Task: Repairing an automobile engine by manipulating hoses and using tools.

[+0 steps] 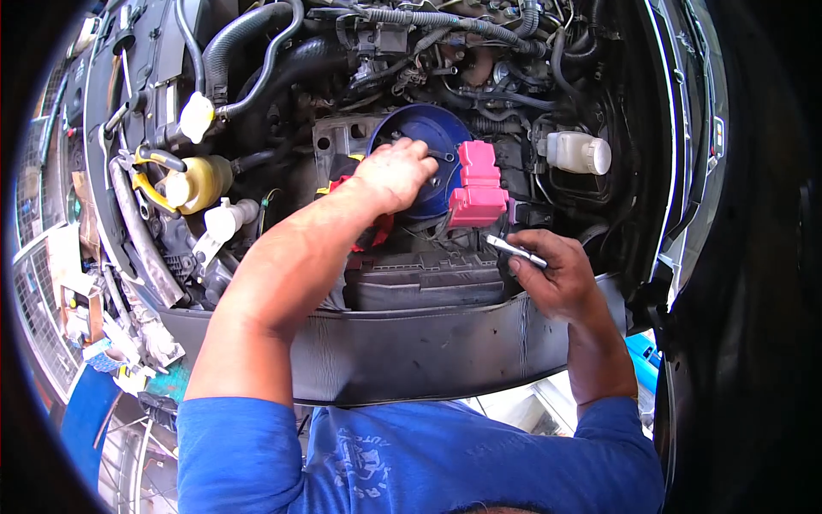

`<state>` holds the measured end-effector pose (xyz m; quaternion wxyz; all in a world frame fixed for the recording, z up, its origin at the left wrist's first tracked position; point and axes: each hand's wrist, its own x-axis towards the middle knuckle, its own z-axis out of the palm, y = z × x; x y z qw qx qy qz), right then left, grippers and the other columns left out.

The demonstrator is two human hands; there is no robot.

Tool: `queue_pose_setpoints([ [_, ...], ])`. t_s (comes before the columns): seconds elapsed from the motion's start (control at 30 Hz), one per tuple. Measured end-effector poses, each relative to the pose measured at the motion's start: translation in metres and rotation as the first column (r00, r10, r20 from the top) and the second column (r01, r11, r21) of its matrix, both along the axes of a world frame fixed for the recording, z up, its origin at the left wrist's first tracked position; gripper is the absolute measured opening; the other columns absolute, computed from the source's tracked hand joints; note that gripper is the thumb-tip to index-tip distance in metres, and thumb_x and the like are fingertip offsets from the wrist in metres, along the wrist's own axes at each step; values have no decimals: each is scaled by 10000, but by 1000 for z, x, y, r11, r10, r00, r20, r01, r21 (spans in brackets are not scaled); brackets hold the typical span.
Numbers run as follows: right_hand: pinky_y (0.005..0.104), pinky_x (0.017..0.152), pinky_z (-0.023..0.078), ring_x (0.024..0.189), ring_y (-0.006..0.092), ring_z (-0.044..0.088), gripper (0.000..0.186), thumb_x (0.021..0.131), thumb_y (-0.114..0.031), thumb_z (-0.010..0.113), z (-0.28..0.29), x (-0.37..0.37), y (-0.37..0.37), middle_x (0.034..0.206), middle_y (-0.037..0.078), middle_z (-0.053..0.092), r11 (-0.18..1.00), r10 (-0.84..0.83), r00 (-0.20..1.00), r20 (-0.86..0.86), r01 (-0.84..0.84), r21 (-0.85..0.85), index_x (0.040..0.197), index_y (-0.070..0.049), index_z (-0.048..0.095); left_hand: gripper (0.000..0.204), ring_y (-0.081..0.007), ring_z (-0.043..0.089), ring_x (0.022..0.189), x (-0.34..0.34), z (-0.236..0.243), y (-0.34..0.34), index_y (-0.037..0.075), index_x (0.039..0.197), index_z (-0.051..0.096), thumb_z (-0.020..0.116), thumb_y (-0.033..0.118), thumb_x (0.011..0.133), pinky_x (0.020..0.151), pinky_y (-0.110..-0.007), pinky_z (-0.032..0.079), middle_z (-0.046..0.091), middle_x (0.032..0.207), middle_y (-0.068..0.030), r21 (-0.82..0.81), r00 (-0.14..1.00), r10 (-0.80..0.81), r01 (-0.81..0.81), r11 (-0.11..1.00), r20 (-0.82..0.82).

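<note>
My left hand [398, 174] reaches into a round blue dish [432, 124] in the engine bay. Its fingers curl down, and their tips are hidden, so what they hold, if anything, does not show. Beside them in the dish, a small ring-ended metal tool [441, 157] and a few small metal pieces are visible. Farther right, my right hand [556, 270] is closed around a short, shiny metal rod-shaped tool [514, 250], which points up and left. Just beyond that tool is a pink-red plastic cover [478, 193] at the dish's right edge.
Yellow-handled pliers [154, 176] rest near a yellowish reservoir [197, 184] at left. A white-capped reservoir [578, 152] sits at right. Hoses [244, 38] run across the far side. A dark padded cover [411, 351] lies along the near edge. Red-and-black items [372, 231] lie under my left forearm.
</note>
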<state>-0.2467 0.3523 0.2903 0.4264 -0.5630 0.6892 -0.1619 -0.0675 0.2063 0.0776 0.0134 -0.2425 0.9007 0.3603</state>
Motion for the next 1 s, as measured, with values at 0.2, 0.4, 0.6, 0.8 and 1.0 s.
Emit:
queue_pose_setpoints([
  [0.2,320,636,519,701,245,674,219,863,-14,660,-8,23,-27,877,167,684,978,66,992,-106,-86,-191,1076,38,670,266,-364,633,1014,28,32,10,45,1081,625,690,63,824,896,-440,526,666,1027,-144,71,823,164,-149,986,-544],
  [0.4,311,629,523,680,209,671,207,838,-29,671,11,45,-48,837,166,685,1000,18,999,-44,-19,-15,1033,40,675,333,-376,599,832,51,80,27,34,1148,554,675,56,839,733,-475,494,561,864,-138,95,700,116,-69,993,-705],
  [0.6,297,676,526,737,142,644,173,851,-46,669,26,60,-53,828,111,689,978,208,978,-1,-208,-19,1005,33,675,397,-354,660,834,89,120,44,39,1196,552,697,138,839,697,-474,540,625,887,-126,103,817,99,-48,994,-569],
  [0.8,266,678,517,780,115,630,202,875,-62,689,14,80,-51,924,84,688,983,-113,934,340,55,175,1054,21,646,437,-362,670,894,116,146,50,-9,1240,546,677,181,869,752,-467,549,656,957,-154,206,890,237,-167,964,-388],
  [1.0,256,678,541,763,143,651,309,912,-130,746,-14,109,-60,968,92,680,969,-201,600,775,238,68,1152,9,610,472,-387,651,893,139,166,36,-23,1259,557,696,164,849,787,-470,541,652,969,-171,226,758,383,-309,924,-528],
])
